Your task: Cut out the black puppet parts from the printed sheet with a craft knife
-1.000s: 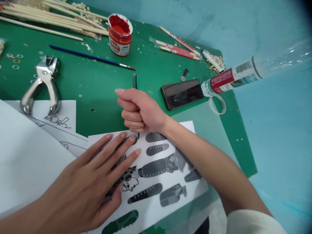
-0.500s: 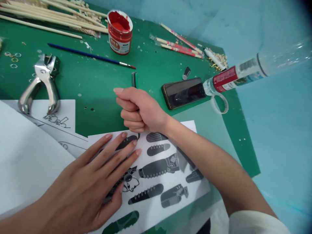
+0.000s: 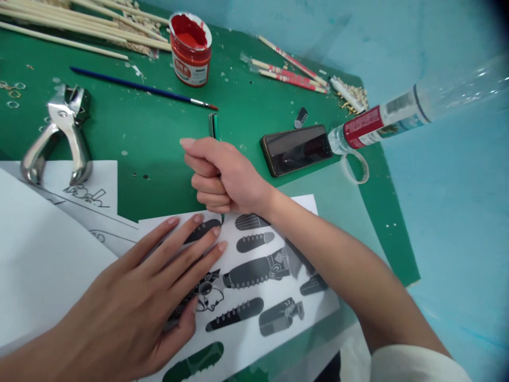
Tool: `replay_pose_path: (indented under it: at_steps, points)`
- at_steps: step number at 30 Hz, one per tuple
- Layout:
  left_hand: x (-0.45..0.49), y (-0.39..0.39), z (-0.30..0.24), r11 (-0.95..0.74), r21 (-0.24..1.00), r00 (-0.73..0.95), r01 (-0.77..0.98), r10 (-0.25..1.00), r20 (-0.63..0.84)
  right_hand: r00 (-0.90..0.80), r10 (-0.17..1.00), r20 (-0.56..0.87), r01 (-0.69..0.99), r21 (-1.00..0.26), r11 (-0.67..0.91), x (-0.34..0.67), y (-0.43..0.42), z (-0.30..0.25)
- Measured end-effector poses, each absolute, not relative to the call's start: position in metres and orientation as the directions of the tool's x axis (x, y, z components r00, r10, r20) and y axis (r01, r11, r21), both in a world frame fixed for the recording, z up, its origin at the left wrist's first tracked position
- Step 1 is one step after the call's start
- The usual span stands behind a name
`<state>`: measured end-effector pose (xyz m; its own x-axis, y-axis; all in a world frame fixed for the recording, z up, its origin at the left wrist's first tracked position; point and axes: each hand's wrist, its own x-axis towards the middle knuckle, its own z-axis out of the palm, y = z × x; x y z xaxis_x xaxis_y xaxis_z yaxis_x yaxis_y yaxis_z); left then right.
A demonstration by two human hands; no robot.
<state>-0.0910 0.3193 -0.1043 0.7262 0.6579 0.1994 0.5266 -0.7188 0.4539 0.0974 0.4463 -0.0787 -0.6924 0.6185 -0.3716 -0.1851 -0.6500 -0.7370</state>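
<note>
My right hand (image 3: 222,178) is clenched in a fist round a green-handled craft knife (image 3: 214,126), whose tip meets the top edge of a printed sheet (image 3: 278,223) of dark grey shapes. The knife stands nearly upright. My left hand (image 3: 159,289) lies flat on that sheet with its fingers spread, pressing it down on the green cutting mat (image 3: 159,132). The fingertips rest just below the knife's tip, beside a dark oval shape (image 3: 204,229).
A metal hole punch (image 3: 59,132) lies at the left on more white paper (image 3: 35,249). An open jar of red paint (image 3: 190,49), a blue brush (image 3: 135,88), wooden sticks (image 3: 71,21), a phone (image 3: 296,148) and a lying clear bottle (image 3: 401,114) are further back.
The view has drifted slightly; both hands keep their pose. The knife tip has edged a little along the top of the sheet.
</note>
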Motion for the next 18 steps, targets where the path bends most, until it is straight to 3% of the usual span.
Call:
replay_pose_path:
  at_steps: [14,18]
  points:
    - [-0.0909,0.3197,-0.1049,-0.727,0.434,0.726,0.533,0.656,0.207,-0.677,0.653,-0.34,-0.138,-0.813,-0.566,0.0937,0.441,-0.074]
    - [-0.093,0.3179,-0.1049,-0.725,0.441,0.725,0.529,0.656,0.21,-0.644,0.692,-0.325,-0.209,-0.796,-0.568,0.0952,0.4386,-0.0757]
